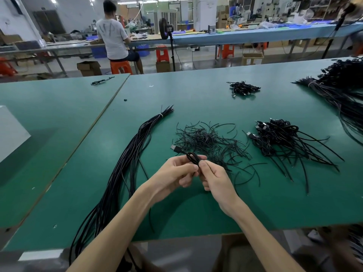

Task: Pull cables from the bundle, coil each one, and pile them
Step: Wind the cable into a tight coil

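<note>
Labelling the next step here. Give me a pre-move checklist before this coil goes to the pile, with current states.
1. Coiled cable held by both the left hand and the right hand: ok.
2. USB plug sticks out clear to the left of the coil: ok.
3. Coil fastened with a tie: cannot tell, the fingers cover its waist.
4. Coil free of the heap of short wires just beyond the hands: cannot tell.
5. Pile of coiled cables in view to the right: ok.
6. Bundle held together by its white tie: ok.
</note>
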Available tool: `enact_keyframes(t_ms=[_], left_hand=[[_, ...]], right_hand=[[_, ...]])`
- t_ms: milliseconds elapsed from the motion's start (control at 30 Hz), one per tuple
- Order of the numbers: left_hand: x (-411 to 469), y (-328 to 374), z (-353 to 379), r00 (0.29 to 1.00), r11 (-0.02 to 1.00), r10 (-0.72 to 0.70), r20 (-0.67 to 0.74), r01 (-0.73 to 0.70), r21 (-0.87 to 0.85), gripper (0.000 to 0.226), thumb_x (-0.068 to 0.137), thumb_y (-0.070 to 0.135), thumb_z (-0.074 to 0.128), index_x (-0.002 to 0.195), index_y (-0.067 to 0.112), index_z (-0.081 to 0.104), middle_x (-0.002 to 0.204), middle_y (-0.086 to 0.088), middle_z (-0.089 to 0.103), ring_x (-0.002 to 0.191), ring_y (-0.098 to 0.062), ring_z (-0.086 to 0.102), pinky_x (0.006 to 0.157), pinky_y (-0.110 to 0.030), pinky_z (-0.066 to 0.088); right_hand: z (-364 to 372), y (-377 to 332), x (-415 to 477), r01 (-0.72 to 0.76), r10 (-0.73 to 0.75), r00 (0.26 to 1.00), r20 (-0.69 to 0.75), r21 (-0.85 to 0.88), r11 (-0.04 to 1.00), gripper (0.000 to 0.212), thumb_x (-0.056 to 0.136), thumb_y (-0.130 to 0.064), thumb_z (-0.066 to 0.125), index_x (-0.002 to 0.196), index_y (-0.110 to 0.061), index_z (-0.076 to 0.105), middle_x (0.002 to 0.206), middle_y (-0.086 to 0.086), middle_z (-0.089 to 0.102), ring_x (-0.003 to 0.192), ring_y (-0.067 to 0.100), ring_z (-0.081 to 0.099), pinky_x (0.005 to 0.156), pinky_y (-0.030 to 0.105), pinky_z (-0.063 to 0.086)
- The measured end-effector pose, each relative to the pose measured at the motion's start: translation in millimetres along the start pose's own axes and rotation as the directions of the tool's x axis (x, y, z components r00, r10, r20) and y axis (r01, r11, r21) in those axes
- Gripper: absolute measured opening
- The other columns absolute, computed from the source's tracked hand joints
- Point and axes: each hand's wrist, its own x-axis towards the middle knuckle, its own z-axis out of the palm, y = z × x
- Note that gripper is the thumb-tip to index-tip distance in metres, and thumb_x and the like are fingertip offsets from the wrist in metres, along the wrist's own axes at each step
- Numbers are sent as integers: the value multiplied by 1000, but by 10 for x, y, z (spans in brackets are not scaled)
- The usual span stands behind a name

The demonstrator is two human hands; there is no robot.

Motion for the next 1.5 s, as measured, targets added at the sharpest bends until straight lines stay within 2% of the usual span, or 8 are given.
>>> enact_keyframes(t_ms=[167,367,500,667,900,1100,1267,1500], left_hand=[[-4,37,-53,995,972,43,-94,-20,233,20,89,17,72,106,6,74,76,-4,63,47,-13,44,52,-20,40],[-13,38,-98,975,856,175,-140,-81,510,15,95,17,73,82,25,74,70,0,64,43,-18,51,45,-22,39],[-19,13,-92,959,795,242,-147,-109,597,10,96,17,72,87,17,74,77,2,70,43,-18,53,47,-27,40],[-12,-85,-31,914,713,358,-191,-135,688,13,95,18,74,88,29,73,87,12,62,59,-14,57,62,-25,46],[-87,-114,91,921,753,366,-132,-209,624,8,102,10,62,103,12,70,91,2,74,76,-20,74,74,-44,57],[-104,-87,145,923,792,363,-130,-232,565,18,102,7,61,115,10,73,100,0,70,73,-16,67,66,-19,46],[-80,-133,156,943,878,296,-153,-205,433,20,100,19,67,118,21,77,108,6,62,81,-10,58,65,-34,45],[-69,-112,164,977,964,184,-105,-158,215,35,97,28,70,132,26,70,97,8,66,80,-11,49,67,-24,42]], right_hand=[[-12,31,8,2,-3,1000,-13,-27,1000,40,111,-28,41,92,-3,66,56,-15,42,50,4,28,46,19,26],[6,32,-4,9,-11,999,-35,-68,998,41,111,-30,41,75,-14,55,55,-14,36,51,6,27,48,18,26],[11,40,4,0,-3,999,-42,-66,998,41,110,-34,41,78,-12,52,56,-13,34,51,7,27,48,20,26],[-9,50,14,-40,40,999,-11,-26,999,42,110,-36,39,79,-13,53,55,-14,35,49,6,27,46,18,26],[-35,22,12,-93,93,996,9,35,995,44,110,-36,42,70,-23,54,57,-12,35,48,7,27,45,19,25],[-36,8,24,-123,124,992,-7,93,988,51,108,-39,44,58,-31,49,58,-9,30,49,9,23,45,20,25],[-56,16,28,-157,161,987,-15,141,977,51,107,-40,46,57,-27,47,57,-9,33,47,8,23,43,18,25],[-71,-28,19,-171,167,985,37,171,970,48,108,-32,43,61,-23,41,55,-5,25,46,11,18,43,20,20]])
